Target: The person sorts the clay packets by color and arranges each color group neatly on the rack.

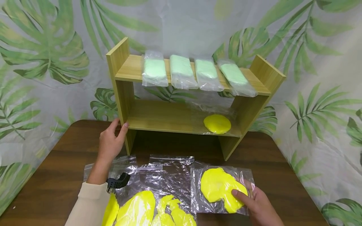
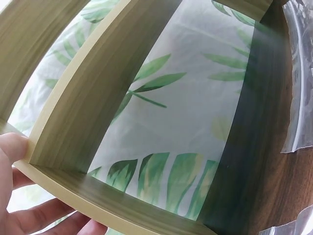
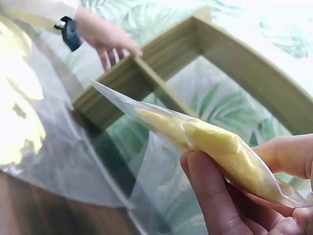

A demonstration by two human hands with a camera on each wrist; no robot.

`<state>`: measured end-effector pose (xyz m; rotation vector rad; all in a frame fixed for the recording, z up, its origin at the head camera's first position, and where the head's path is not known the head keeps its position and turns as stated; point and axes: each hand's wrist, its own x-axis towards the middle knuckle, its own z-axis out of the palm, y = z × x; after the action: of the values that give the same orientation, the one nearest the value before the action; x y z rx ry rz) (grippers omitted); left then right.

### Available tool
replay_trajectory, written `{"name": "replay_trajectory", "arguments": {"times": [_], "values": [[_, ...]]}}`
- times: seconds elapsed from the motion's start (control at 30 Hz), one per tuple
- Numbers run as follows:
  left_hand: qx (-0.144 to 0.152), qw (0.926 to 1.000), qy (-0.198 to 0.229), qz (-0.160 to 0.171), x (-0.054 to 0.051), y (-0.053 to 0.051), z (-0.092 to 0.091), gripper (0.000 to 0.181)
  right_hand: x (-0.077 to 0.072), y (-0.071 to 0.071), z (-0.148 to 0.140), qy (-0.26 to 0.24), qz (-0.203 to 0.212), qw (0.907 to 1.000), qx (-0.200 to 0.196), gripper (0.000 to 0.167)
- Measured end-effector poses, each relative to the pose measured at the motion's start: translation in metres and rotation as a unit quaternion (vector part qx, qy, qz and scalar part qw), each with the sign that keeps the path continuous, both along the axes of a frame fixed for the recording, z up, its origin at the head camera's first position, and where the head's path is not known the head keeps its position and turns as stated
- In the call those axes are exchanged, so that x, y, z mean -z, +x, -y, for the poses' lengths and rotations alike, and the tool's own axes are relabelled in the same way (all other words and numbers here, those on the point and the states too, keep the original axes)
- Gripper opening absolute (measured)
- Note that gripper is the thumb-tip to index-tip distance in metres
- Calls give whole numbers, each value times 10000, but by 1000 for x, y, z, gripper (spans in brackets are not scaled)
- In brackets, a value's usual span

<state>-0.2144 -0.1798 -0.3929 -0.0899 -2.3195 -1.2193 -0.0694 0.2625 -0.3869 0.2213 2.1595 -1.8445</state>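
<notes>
A small two-tier wooden shelf (image 1: 158, 114) stands on the table. My left hand (image 1: 111, 141) grips the front edge of its left side panel, level with the lower tier. In the left wrist view the thumb (image 2: 13, 147) lies on one side of that panel and the other fingers on its outer side. My right hand (image 1: 258, 202) pinches a clear plastic bag holding a flattened yellow, dough-like mass (image 1: 216, 185), thumb on top and fingers beneath. The right wrist view shows this bag (image 3: 210, 142) edge-on, tilted and lifted. A similar yellow bag (image 1: 217, 124) lies at the lower tier's right end.
Several clear bags of pale green material (image 1: 181, 66) lie across the top tier, overhanging its front edge. More zip bags with yellow masses (image 1: 137, 210) overlap on the brown table (image 1: 53, 175) before the shelf. Behind hangs a leaf-patterned cloth (image 1: 186, 28).
</notes>
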Motion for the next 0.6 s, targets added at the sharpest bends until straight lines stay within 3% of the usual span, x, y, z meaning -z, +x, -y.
{"name": "replay_trajectory", "arguments": {"times": [0.3,0.6], "values": [[-26,10000,8,36,1,-1,1,41,-31,-9,14,136,-718,9970,-265,47],[-10,10000,16,11,1,-2,0,42,-53,-18,25,-516,-1142,9911,-444,38]]}}
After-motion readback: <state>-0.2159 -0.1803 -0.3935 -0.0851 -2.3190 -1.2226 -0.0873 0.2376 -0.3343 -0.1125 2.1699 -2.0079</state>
